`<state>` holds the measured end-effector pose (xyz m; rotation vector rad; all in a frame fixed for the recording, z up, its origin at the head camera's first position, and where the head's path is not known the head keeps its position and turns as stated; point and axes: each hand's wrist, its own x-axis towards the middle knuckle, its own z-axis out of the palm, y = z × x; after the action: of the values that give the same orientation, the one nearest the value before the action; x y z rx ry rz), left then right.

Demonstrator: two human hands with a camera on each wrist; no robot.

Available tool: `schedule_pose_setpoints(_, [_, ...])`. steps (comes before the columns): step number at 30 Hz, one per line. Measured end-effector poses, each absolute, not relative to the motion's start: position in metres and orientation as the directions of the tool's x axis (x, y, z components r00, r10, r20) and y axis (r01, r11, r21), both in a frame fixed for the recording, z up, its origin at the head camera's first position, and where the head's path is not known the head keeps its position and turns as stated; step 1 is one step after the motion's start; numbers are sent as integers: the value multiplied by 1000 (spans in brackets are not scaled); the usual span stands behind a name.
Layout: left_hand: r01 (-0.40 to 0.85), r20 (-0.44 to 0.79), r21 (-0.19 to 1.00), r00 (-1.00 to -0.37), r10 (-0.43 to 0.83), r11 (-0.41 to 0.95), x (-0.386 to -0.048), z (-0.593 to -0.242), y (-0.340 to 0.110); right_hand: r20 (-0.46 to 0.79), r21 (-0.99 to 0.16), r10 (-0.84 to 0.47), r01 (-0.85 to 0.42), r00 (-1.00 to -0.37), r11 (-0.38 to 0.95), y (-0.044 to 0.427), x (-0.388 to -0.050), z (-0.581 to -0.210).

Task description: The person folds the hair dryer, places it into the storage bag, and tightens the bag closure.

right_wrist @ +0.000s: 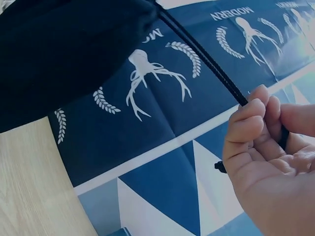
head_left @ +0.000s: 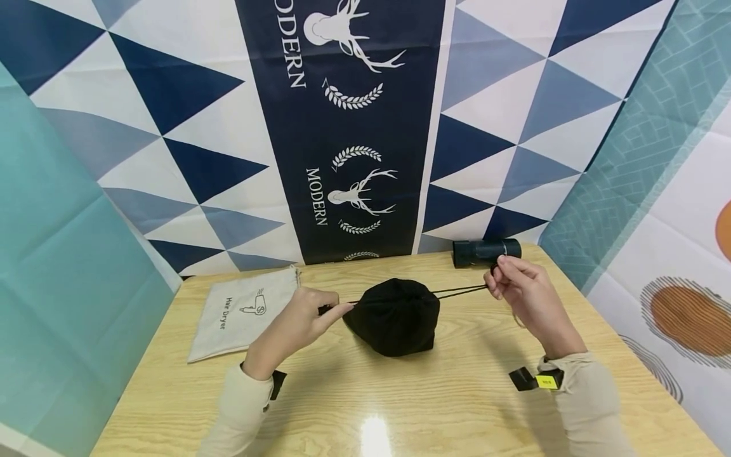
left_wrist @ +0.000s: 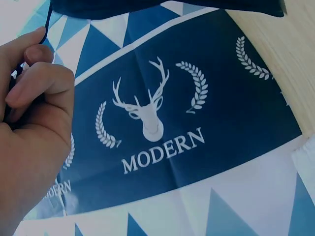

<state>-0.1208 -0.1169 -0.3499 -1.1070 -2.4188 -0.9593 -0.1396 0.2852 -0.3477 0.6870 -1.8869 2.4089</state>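
Note:
A black drawstring bag (head_left: 394, 324), bulging and gathered at its mouth, is in the middle of the wooden table. My right hand (head_left: 528, 298) grips the doubled drawstring (head_left: 461, 291), which runs taut from the bag's right side. A knotted cord end (right_wrist: 220, 167) pokes out below the fingers in the right wrist view. On the other side, my left hand (head_left: 297, 327) pinches the left drawstring close to the bag. In the left wrist view its curled fingers (left_wrist: 49, 81) hide most of the cord. What the bag contains is hidden.
A pale cloth pouch (head_left: 242, 317) printed "Hair Dryer" lies flat at the table's left back. A dark cylindrical object (head_left: 485, 252) lies at the right back, just beyond my right hand. Patterned cloth (head_left: 365, 127) closes off the table's back edge.

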Motion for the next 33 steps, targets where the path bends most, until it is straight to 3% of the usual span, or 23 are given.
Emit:
schedule_pose_setpoints(12, [736, 520, 483, -677, 521, 474, -123, -345, -132, 333, -913, -241, -248, -912, -325, 293, -142, -346])
schedule_pose_setpoints(20, [748, 547, 445, -662, 512, 492, -125, -343, -129, 333, -912, -218, -254, -917, -323, 294, -141, -345])
schedule_pose_setpoints(29, [723, 586, 491, -687, 430, 487, -122, -338, -125, 354, -925, -248, -297, -902, -239, 292, -129, -332])
schedule_pose_setpoints(33, [706, 593, 514, -703, 392, 487, -115, -340, -126, 339, -940, -261, -332, -904, -73, 288, -119, -324])
